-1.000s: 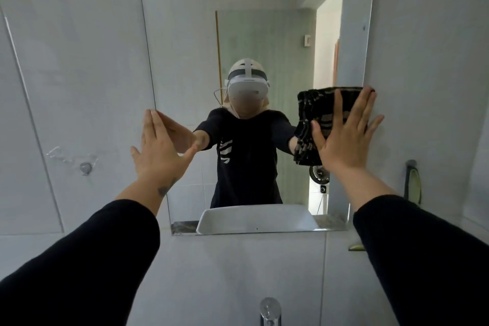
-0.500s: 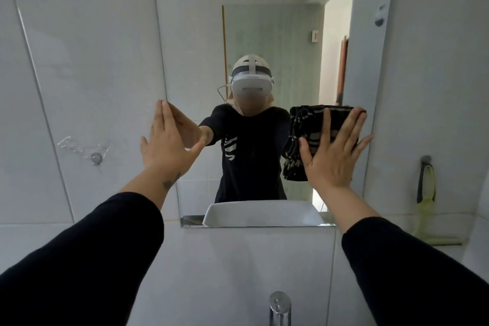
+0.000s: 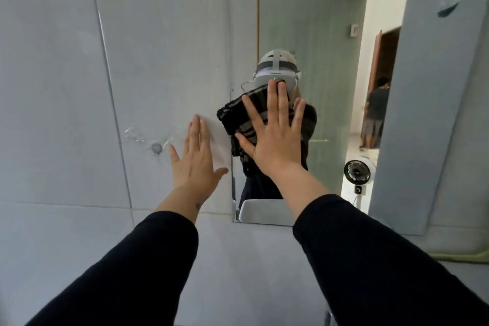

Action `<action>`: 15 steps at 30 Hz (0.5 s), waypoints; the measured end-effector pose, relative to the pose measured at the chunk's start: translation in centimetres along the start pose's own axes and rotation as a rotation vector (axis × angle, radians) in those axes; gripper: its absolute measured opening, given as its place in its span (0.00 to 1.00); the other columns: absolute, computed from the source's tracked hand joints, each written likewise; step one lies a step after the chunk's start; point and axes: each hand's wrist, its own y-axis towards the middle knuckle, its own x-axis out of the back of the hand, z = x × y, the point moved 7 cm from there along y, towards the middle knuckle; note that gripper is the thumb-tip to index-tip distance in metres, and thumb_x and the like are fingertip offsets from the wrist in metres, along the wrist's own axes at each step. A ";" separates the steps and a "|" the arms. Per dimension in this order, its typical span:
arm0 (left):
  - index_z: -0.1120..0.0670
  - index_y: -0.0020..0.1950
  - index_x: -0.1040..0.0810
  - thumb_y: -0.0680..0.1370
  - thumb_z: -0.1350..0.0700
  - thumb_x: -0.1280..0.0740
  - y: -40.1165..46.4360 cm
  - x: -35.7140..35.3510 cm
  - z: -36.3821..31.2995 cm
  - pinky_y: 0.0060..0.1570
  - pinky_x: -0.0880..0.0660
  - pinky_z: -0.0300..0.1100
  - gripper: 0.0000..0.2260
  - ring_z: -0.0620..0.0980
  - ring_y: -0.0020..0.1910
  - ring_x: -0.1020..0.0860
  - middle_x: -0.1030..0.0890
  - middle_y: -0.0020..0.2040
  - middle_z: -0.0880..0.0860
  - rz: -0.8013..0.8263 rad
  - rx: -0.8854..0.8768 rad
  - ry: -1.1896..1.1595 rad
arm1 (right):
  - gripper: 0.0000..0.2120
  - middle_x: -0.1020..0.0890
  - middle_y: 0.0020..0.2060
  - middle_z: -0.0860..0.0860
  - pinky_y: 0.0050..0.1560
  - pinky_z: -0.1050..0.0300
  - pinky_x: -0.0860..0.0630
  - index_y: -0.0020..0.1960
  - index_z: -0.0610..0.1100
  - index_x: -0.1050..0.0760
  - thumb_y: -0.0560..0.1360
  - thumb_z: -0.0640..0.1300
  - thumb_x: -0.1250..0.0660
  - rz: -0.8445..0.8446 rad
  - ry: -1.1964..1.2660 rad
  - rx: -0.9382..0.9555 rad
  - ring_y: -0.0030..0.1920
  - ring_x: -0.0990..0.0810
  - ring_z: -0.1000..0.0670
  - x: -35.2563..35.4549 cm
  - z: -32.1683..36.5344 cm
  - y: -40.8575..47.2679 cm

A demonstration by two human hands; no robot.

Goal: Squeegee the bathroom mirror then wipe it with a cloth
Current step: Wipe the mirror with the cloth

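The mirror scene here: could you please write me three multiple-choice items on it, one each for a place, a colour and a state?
1. Where is the left hand?
A. flat on the wall beside the mirror
B. on the tap
C. on the cloth

2. What colour is the cloth?
A. plain white
B. dark with pale stripes
C. bright yellow

3. How is the right hand set?
A. fisted around a squeegee
B. hanging free
C. spread flat, pressing the cloth to the glass

Key: 1 A, its palm lies on tile left of the mirror's edge; 2 B, the striped weave shows between the fingers; 3 C, all the fingers are splayed over the cloth.
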 end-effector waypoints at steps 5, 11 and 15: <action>0.56 0.76 0.70 0.75 0.42 0.32 0.0 -0.4 0.6 0.75 0.52 0.59 0.51 0.49 0.77 0.65 0.72 0.76 0.50 0.029 -0.037 0.005 | 0.35 0.53 0.78 0.39 0.72 0.32 0.58 0.78 0.55 0.54 0.76 0.66 0.48 -0.008 0.016 0.029 0.78 0.56 0.40 0.2 3.1 1.2; 0.56 0.77 0.66 0.74 0.43 0.31 -1.9 -2.0 1.0 0.74 0.53 0.61 0.50 0.49 0.77 0.64 0.73 0.76 0.50 0.102 -0.054 0.046 | 0.36 0.53 0.78 0.41 0.71 0.30 0.59 0.78 0.56 0.54 0.76 0.67 0.47 0.031 -0.008 0.119 0.78 0.57 0.41 -1.9 3.4 -3.6; 0.56 0.77 0.67 0.74 0.42 0.31 -2.7 -3.0 0.6 0.74 0.52 0.62 0.51 0.50 0.77 0.64 0.73 0.75 0.51 0.142 -0.031 0.025 | 0.37 0.57 0.78 0.43 0.71 0.29 0.59 0.78 0.57 0.56 0.75 0.68 0.48 0.083 -0.057 0.167 0.76 0.65 0.43 -2.8 2.7 -5.3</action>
